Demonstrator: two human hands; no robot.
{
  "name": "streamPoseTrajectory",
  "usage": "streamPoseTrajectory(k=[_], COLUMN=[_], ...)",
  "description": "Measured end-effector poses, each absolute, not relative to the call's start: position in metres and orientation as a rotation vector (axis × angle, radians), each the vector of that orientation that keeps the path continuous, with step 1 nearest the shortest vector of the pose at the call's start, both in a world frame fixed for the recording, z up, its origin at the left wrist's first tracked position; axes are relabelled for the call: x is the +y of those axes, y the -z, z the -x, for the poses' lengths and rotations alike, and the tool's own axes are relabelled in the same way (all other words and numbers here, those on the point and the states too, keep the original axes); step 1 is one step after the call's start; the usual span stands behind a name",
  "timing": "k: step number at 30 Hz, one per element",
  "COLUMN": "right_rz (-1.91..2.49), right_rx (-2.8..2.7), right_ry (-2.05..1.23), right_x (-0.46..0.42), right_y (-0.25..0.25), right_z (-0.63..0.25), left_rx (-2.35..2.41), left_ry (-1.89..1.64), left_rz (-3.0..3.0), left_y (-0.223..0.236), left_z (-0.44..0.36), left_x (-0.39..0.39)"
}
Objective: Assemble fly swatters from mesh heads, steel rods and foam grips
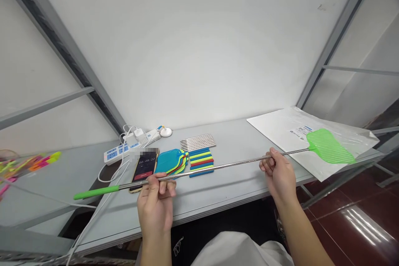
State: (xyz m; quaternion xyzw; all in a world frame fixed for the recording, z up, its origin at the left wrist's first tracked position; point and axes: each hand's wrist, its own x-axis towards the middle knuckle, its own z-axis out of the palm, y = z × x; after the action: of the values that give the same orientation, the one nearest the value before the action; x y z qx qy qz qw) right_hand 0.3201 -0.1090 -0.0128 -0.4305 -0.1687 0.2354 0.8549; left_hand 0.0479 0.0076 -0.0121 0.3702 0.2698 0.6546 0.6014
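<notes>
A fly swatter with an extended telescopic metal rod (230, 164), a green grip and a green slotted head (331, 146) is held across my front above the table. My left hand (157, 199) pinches the rod near the grip end. Closer to the head, my right hand (279, 172) has its fingers closed on the rod. Beyond the rod lie a stack of blue, red and yellow swatter heads (170, 161), a row of coloured handle grips (202, 160) and a row of metal rods (198, 141).
A phone (145, 168) with a running timer lies left of the swatter heads. Behind it are a power strip (120, 152), white cables and a round white device (165, 132). A white plastic bag (277, 126) covers the table's right end. Metal frame posts stand both sides.
</notes>
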Motion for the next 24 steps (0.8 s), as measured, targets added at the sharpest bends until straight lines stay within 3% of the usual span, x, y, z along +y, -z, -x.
streamPoseTrajectory(k=[9, 24], right_rz=[0.871, 0.970], right_rx=[-0.301, -0.626], right_ry=[-0.388, -0.702], right_x=[-0.102, -0.093], right_y=[0.020, 0.041], right_z=[-0.302, -0.238], left_rx=[0.574, 0.595], left_ry=[-1.460, -1.355], left_rz=[-0.774, -0.762], left_y=[0.013, 0.014], left_z=[-0.094, -0.093], left_x=[-0.028, -0.026])
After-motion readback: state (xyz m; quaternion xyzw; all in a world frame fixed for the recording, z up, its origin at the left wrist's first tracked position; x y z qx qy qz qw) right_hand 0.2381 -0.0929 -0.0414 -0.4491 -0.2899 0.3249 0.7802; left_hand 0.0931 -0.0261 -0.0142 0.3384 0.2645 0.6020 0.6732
